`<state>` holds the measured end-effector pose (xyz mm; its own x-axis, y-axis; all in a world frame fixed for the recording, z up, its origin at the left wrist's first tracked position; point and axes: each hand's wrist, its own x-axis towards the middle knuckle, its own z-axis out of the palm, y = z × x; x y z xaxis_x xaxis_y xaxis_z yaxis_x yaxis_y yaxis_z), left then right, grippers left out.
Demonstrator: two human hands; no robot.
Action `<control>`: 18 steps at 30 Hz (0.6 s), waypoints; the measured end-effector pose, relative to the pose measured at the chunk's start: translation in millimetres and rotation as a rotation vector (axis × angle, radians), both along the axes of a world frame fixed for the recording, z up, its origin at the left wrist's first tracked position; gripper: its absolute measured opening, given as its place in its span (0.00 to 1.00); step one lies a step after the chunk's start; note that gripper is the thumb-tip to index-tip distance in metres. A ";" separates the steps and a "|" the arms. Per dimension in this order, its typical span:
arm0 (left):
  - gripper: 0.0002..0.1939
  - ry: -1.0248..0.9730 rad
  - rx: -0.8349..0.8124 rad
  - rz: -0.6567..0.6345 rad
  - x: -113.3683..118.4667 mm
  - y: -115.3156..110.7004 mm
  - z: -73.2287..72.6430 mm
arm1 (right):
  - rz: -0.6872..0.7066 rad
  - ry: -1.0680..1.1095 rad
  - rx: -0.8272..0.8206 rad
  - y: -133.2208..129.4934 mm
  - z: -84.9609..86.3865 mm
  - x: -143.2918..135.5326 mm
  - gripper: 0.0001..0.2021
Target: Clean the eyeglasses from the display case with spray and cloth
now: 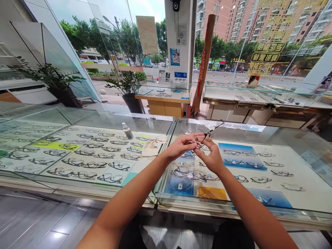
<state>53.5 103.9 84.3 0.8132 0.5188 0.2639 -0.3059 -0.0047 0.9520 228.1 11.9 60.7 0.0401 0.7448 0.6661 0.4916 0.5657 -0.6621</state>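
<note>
Above the glass counter I hold a pair of eyeglasses [208,133] with thin dark frames and round lenses. One dark temple arm points up and to the right. My left hand [181,147] pinches the near side of the frame between thumb and fingers. On the other side, my right hand [212,157] grips the frame with its thumb and fingers, close to the left fingertips. Fingers cover part of the lower frame, and the second temple arm is hard to make out.
Rows of eyeglasses [111,149] lie inside the glass display case [90,116]. On its top stand a small spray bottle [127,131] and a cream cloth pouch [150,148]. Potted plants [132,102], a wooden post [206,58] and more counters [163,98] are beyond.
</note>
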 end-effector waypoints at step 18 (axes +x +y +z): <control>0.21 0.004 -0.086 -0.063 5.6 -0.2 -6.9 | 0.217 0.321 -0.218 5.5 -4.2 -3.0 0.22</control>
